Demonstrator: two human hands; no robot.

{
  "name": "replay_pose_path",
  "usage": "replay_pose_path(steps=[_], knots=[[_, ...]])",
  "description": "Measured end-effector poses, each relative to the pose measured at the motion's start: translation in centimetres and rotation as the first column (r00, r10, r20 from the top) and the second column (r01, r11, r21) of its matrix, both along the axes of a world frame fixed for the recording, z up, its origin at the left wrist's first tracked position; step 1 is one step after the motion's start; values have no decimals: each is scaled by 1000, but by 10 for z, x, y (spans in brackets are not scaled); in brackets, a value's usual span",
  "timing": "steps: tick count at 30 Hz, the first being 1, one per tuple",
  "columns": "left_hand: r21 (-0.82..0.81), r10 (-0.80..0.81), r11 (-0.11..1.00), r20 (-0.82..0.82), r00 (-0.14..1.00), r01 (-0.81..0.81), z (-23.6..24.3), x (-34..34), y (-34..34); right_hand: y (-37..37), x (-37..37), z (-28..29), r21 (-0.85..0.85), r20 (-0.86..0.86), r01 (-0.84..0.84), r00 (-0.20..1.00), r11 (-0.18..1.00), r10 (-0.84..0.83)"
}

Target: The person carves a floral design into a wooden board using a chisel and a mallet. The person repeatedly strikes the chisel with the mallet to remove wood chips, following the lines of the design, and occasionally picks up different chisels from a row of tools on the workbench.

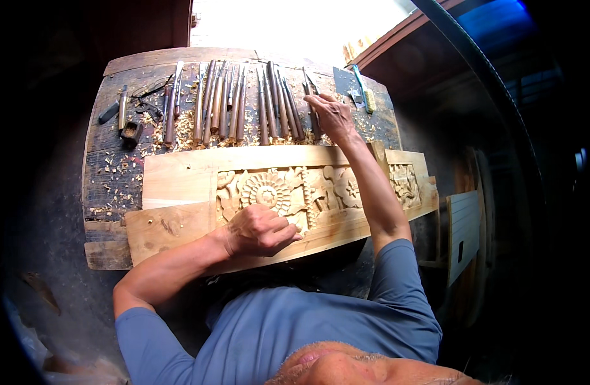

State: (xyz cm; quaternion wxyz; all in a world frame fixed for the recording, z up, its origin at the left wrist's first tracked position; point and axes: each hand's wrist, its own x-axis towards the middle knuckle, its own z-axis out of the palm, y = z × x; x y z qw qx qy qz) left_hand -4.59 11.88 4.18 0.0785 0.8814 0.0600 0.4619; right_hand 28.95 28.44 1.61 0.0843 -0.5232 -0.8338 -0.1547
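Observation:
My right hand (333, 118) reaches over the far side of the bench, its fingers and thumb on a carving chisel (315, 126) at the right end of a row of similar tools. The chisel lies with its wooden handle toward me. My left hand (263, 231) rests closed on the near part of a carved wooden panel (179, 173); no tool sticks out of it. Cut into the panel are a round flower (267, 194), leafy scrolls and a twisted upright band. My right forearm hides part of the carving.
Several more chisels (234, 106) lie side by side among wood shavings on the worn bench (106, 170). A brush (369, 99) lies at the far right, a small dark block (131, 133) at the left. A wooden board (170, 226) sits at the panel's near left.

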Motion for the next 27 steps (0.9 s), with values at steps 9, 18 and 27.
replay_pose_path(steps=[9,18,27], knots=[[-3,-1,1000,5,1000,1,-1,-3,0,15,-7,-17,16,22,219,975,976,-220],[-426,-176,888,33,984,173,-96,31,-23,24,-16,-16,-263,67,631,766,729,-639],[-171,16,985,6,1000,-15,-7,12,-7,-74,-25,43,-494,-818,-16,348,869,-459]])
